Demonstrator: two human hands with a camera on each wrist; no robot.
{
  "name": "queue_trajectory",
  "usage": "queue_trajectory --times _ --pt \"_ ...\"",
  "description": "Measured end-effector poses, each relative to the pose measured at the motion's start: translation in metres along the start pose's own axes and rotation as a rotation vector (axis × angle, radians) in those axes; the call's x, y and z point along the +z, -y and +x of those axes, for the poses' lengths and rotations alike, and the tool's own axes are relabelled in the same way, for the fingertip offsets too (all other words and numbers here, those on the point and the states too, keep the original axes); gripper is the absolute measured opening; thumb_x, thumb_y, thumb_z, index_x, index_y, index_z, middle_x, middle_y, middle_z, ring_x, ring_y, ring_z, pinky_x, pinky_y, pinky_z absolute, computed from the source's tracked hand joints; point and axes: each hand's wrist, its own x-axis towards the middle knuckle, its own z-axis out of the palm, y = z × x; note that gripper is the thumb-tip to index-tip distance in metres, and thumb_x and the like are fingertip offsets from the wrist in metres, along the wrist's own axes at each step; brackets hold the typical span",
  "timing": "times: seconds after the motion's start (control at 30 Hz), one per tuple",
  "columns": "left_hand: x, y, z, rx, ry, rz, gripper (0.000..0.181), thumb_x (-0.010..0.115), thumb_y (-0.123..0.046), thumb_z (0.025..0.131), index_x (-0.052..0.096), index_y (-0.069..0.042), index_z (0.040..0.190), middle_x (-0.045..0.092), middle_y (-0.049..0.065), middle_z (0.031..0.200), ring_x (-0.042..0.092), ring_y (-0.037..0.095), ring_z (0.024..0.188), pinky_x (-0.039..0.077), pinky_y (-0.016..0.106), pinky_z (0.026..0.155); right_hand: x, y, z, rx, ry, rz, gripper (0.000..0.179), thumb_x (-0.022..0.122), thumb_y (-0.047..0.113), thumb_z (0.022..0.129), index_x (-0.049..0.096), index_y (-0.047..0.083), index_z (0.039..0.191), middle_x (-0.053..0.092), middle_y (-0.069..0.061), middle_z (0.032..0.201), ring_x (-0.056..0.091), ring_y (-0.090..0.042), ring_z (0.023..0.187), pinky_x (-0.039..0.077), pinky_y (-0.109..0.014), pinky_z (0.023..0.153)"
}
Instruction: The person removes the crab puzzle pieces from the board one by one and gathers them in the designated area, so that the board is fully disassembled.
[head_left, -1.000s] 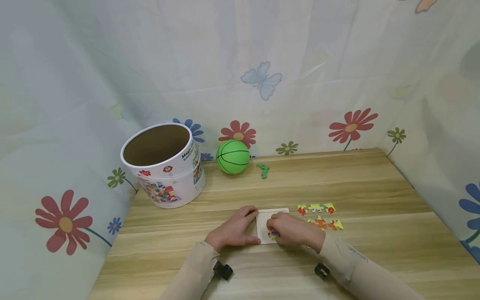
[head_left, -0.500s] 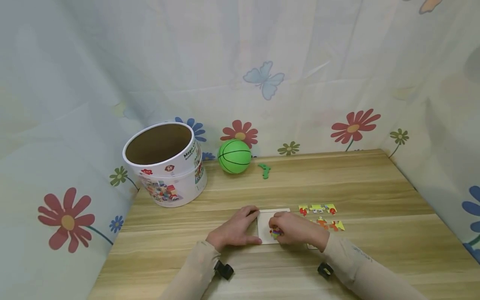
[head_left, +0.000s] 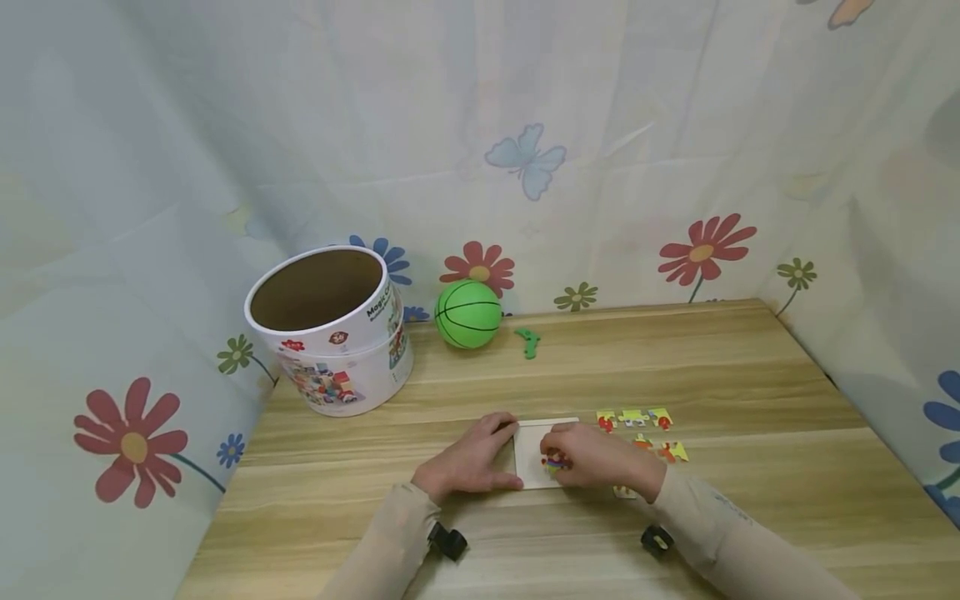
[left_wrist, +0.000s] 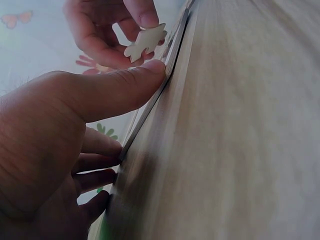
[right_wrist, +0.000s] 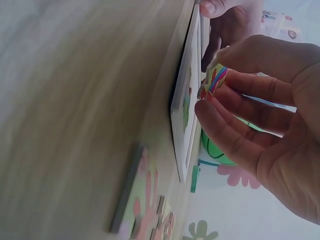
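My left hand (head_left: 472, 458) rests along the left side of a square wooden puzzle board (head_left: 527, 454). In the left wrist view its straight thumb presses near one corner, and the other fingers touch the edge farther along. Over the board, my right hand (head_left: 592, 457) pinches a colourful jigsaw piece (right_wrist: 216, 80) between thumb and fingers. The piece is tilted, its plain pale back (left_wrist: 146, 42) facing the left wrist camera. Part of the board is hidden under the right hand.
Several loose puzzle pieces (head_left: 633, 417) lie in rows right of the board, some partly behind the right hand. A green ball (head_left: 468, 314), a small green curved piece (head_left: 528, 342) and a large white tub (head_left: 345, 379) stand toward the back of the wooden table (head_left: 750, 500).
My right hand has shifted slightly to the right and turned the pinched puzzle piece over the board. The left hand stays at the board's left edge.
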Motion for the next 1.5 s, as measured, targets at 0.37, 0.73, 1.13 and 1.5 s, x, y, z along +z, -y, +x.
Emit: queue_trajectory --times 0.37,0.73,1.13,1.5 --pt "0.000 -0.002 0.000 -0.017 0.016 -0.003 0.088 0.072 -0.054 0.082 0.040 -0.002 0.147 0.035 0.009 0.149 0.033 0.023 0.140 0.031 0.038 0.117 -0.002 -0.010 -0.014 -0.023 -0.063 0.016 0.022 0.072 0.010 0.077 0.069 0.010 0.099 0.062 0.003 0.092 0.055 -0.008 0.080 0.050 -0.022 0.069" --pt "0.001 -0.001 0.001 -0.021 0.017 0.001 0.089 0.073 -0.053 0.082 0.040 -0.002 0.147 0.035 0.010 0.150 0.033 0.024 0.140 0.031 0.038 0.117 -0.008 -0.018 -0.033 0.027 -0.089 -0.001 0.025 0.073 0.007 0.074 0.071 0.009 0.099 0.062 0.003 0.092 0.053 -0.007 0.077 0.049 -0.022 0.065" --pt "0.002 0.000 0.002 -0.022 0.024 -0.001 0.089 0.072 -0.054 0.082 0.040 -0.002 0.147 0.035 0.009 0.150 0.032 0.023 0.140 0.030 0.038 0.117 -0.013 -0.026 -0.055 0.049 -0.129 -0.027 0.025 0.074 0.009 0.076 0.072 0.009 0.102 0.066 0.003 0.101 0.059 -0.010 0.088 0.054 -0.029 0.074" --pt "0.004 0.002 0.001 -0.025 0.018 0.003 0.089 0.071 -0.055 0.082 0.040 -0.003 0.147 0.034 0.009 0.150 0.032 0.023 0.140 0.031 0.038 0.117 -0.013 -0.035 -0.069 0.030 -0.164 -0.051 0.026 0.076 0.006 0.072 0.072 0.010 0.097 0.066 0.003 0.097 0.060 -0.013 0.088 0.055 -0.031 0.076"
